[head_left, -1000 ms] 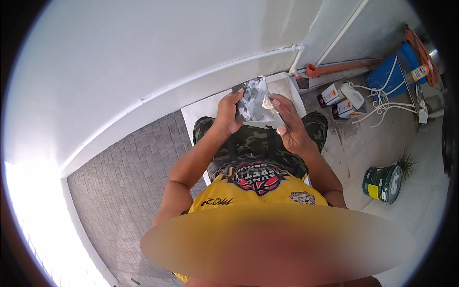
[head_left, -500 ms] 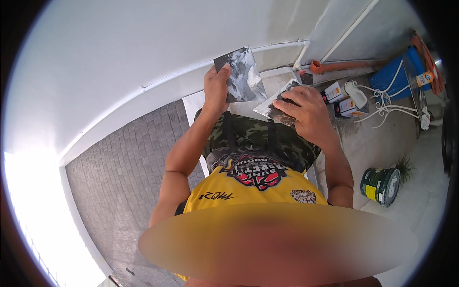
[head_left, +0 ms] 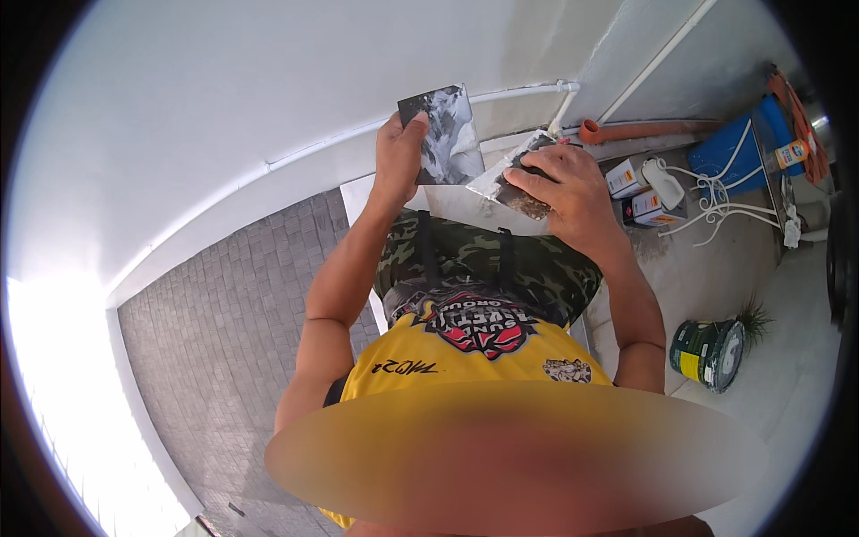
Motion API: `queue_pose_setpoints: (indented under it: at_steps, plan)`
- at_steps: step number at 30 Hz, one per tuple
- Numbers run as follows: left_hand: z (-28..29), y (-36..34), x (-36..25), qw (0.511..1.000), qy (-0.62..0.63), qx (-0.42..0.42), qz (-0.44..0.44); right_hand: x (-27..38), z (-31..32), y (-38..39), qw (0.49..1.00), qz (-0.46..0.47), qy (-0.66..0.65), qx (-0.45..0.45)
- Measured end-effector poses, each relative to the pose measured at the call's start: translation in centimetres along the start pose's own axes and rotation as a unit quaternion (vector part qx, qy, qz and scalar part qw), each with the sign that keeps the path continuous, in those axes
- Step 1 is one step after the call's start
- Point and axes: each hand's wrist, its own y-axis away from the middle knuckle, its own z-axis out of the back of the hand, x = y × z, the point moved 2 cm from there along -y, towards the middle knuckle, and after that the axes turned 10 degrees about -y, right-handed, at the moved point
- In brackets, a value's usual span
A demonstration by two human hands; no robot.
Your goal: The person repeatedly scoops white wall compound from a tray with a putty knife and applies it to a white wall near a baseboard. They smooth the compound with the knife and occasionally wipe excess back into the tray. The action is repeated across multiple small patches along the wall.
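Observation:
My left hand [head_left: 399,159] grips a dark, flat, square board [head_left: 447,134] by its left edge, thumb on top. White putty is smeared over the board's face, thickest towards its right side. In my right hand [head_left: 577,192] is a broad putty scraper [head_left: 523,204], held from above with fingers spread over its dark, dirty back. White putty coats the scraper's left edge, which lies close to the board's lower right corner; whether they touch I cannot tell.
A white wall [head_left: 295,80] with a thin white pipe [head_left: 358,148] runs ahead. To the right stand metal cans [head_left: 649,206], a white curled metal frame [head_left: 716,192], a blue container [head_left: 725,152], an orange pipe [head_left: 653,130] and a green bucket [head_left: 702,351]. Grey paving [head_left: 242,313] lies left.
The scraper and my right hand have shifted slightly left and up. The board has tilted a little and moved slightly left with my left hand.

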Motion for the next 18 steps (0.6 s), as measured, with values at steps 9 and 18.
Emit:
queue_pose_setpoints:
  at_steps: [9,18]
  plan:
    - [1.7,-0.8,-0.5,0.993,0.051,-0.082,-0.074,-1.5,-1.9,0.4,0.999,0.011,-0.011,0.047]
    - [-1.0,1.7,3.8,0.928,0.251,-0.041,0.271,-0.6,-5.2,2.7,0.966,-0.080,-0.213,-0.120]
